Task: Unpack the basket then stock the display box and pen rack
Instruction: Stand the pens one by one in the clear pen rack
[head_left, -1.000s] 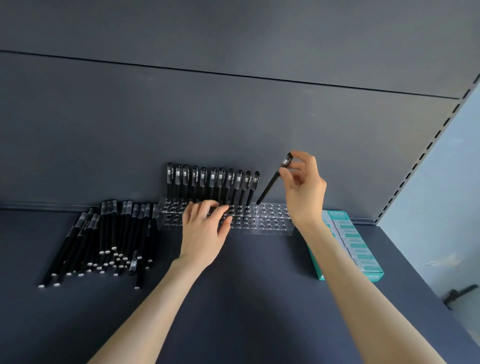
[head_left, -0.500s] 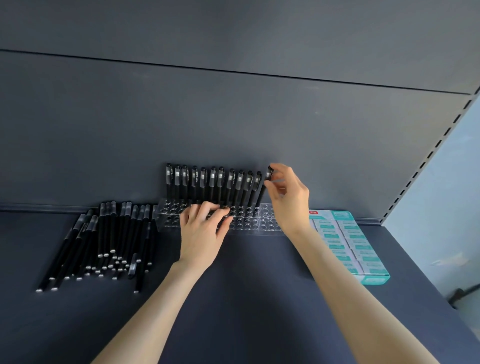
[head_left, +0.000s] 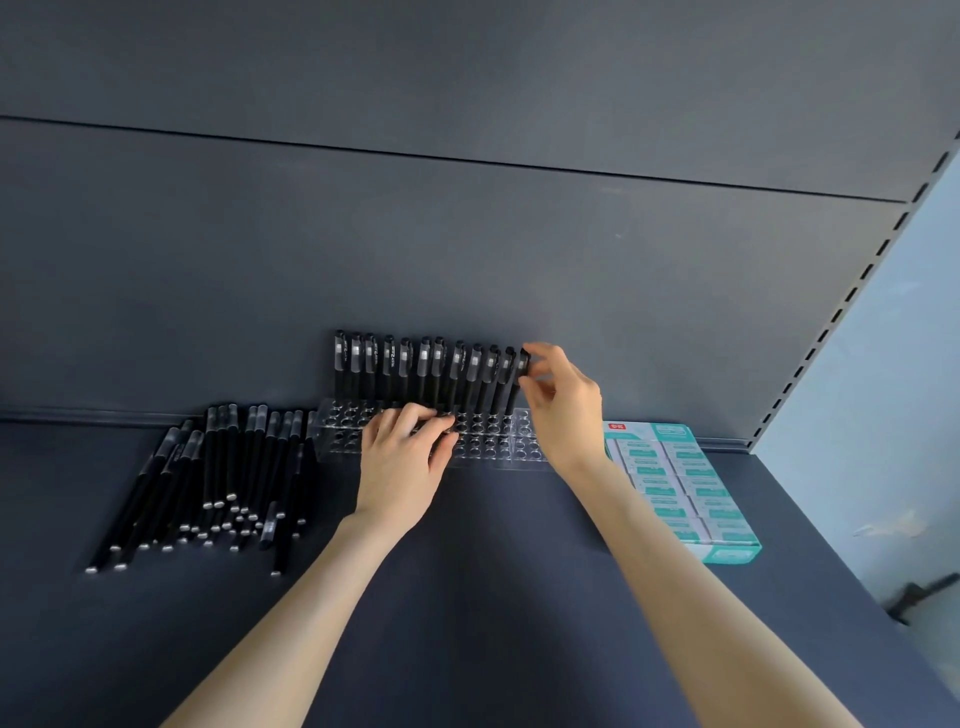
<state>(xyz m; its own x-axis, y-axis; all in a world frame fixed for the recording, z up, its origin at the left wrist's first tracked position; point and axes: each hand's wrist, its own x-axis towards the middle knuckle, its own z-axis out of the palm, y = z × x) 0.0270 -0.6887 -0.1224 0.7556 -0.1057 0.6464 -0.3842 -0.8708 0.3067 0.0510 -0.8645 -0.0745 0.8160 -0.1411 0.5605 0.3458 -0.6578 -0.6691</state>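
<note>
Head view: pinching rightmost upright black pen (head_left: 514, 394) with right hand (head_left: 563, 415); resting left hand (head_left: 402, 467), fingers relaxed, on clear pen rack (head_left: 524, 448).

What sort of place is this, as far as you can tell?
Probably a stationery shop shelf: a slotted shelving upright, a clear pen rack holding a row of upright black pens, and a teal display box of small packaged items.

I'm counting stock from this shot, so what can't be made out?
Head view:
Holes of the clear plastic pen rack under the left hand: covered by it.
Number of loose black pens in the pile: they overlap.
Print on the teal and white display box: too small.
Dark object at the right edge: blurred, cut off.
Basket: out of frame.
</note>
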